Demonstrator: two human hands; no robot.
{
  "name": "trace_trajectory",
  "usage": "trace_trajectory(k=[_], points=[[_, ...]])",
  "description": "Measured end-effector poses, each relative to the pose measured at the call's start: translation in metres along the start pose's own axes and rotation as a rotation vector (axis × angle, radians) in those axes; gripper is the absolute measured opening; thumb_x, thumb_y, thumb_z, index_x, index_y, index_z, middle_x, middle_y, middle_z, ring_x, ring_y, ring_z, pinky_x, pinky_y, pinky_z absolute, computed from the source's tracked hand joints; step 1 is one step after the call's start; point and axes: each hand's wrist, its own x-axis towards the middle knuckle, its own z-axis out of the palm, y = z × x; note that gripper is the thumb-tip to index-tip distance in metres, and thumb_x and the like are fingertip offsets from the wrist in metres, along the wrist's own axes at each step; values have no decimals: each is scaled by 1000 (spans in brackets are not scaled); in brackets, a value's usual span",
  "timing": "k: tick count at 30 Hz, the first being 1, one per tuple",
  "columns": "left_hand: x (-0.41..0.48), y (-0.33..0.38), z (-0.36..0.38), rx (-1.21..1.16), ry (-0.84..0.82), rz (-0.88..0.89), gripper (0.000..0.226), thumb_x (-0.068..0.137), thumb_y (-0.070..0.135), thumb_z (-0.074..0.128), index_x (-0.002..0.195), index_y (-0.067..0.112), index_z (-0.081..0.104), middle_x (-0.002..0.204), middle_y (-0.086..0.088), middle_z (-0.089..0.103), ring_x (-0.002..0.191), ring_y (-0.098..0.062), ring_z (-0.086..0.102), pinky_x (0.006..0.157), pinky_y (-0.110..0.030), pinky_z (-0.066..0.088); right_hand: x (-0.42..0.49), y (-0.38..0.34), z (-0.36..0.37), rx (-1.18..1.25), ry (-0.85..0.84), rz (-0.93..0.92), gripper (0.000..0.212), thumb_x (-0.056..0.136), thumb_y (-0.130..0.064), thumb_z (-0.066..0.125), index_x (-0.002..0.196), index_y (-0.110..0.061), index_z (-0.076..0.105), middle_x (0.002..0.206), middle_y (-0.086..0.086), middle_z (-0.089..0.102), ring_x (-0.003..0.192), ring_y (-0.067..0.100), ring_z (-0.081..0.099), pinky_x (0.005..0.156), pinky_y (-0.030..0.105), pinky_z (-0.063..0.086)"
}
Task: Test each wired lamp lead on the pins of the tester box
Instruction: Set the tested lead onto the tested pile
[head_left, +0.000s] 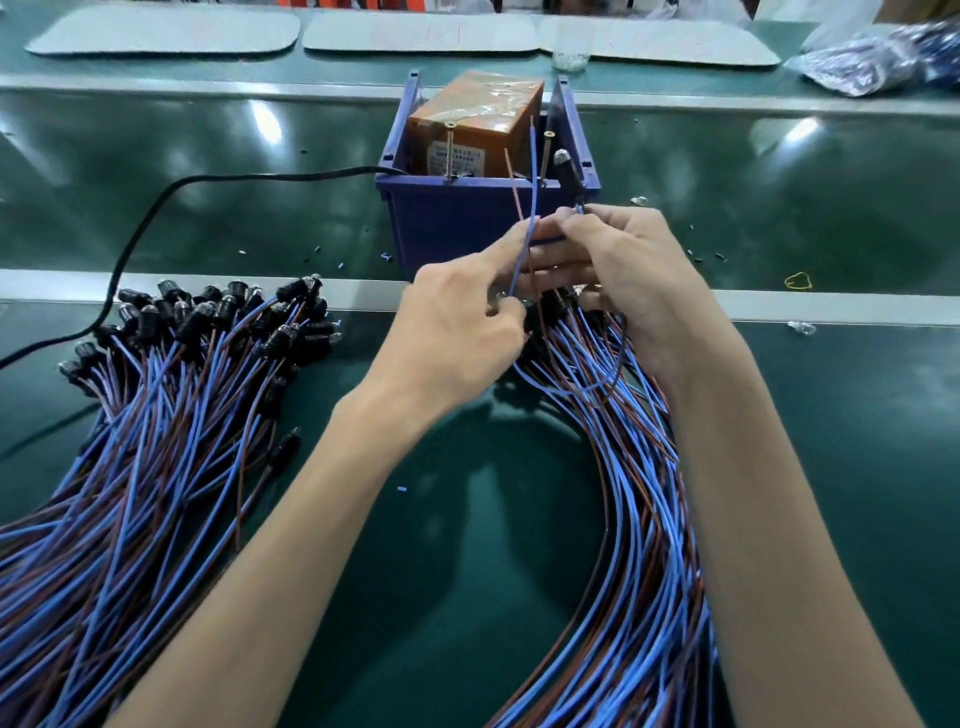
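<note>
While one lamp lead (533, 171) stood upright before the tester box (457, 223), left grip (462, 322) pinched it lower down and right grip (623, 270) pinched below its black lamp holder (565, 162). Step judged: presenting ends; next move would need bare tips on both pins (450, 150).
</note>
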Motion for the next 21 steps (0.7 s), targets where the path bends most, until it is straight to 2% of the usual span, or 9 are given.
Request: trace_trajectory(k=[4,7,10,12,14,16,18,21], points=[[2,1,1,-110,12,-77,56,72,35,45,127,37,57,89,6,70,85,-25,69,87,-41,54,-1,0,-1,-5,-1,2,32,102,-24,42,84,-15,67,79,-5,75,66,5,71,40,9,33],[4,-2,3,-47,93,-98,48,80,41,57,126,28,56,88,6,70,84,-27,70,88,-41,53,-2,-2,-1,-36,-11,-6,32,101,-26,42,85,-15,68,80,-5,76,70,6,72,42,8,35],[4,-7,-1,-4,155,-123,43,86,30,65,126,24,53,89,8,72,85,-28,70,86,-42,53,-3,-2,-2,-93,-8,-26,32,101,-28,43,85,-17,68,83,-5,76,78,8,73,44,6,36],[5,-10,-3,13,179,-137,49,84,22,64,130,22,48,88,9,72,86,-27,70,87,-42,53,-2,-2,-2,-121,-8,-36,33,102,-30,42,84,-19,68,83,-6,76,79,6,72,46,5,38],[6,-12,-5,104,202,-150,67,82,19,62,142,17,34,86,10,71,88,-26,69,90,-40,51,-1,-1,-3,-128,13,-51,36,102,-33,41,83,-20,68,82,-8,76,77,4,70,51,7,41],[6,-14,-6,255,218,-178,91,79,17,60,152,13,7,89,10,70,92,-24,66,90,-36,49,2,0,-6,-103,72,-83,38,102,-34,41,81,-19,69,76,-6,75,72,2,66,56,9,42],[4,-17,-7,353,229,-193,107,77,14,60,149,11,-19,97,8,69,92,-26,63,82,-32,45,5,2,-9,-91,151,-100,41,102,-36,42,78,-18,71,67,-6,72,63,-3,59,61,10,42],[1,-18,-9,456,290,-196,113,74,11,58,143,9,-32,105,-2,67,84,-31,62,73,-34,40,8,5,-15,-137,250,-63,47,101,-41,40,75,-18,72,57,-9,64,54,-6,50,65,19,39]])
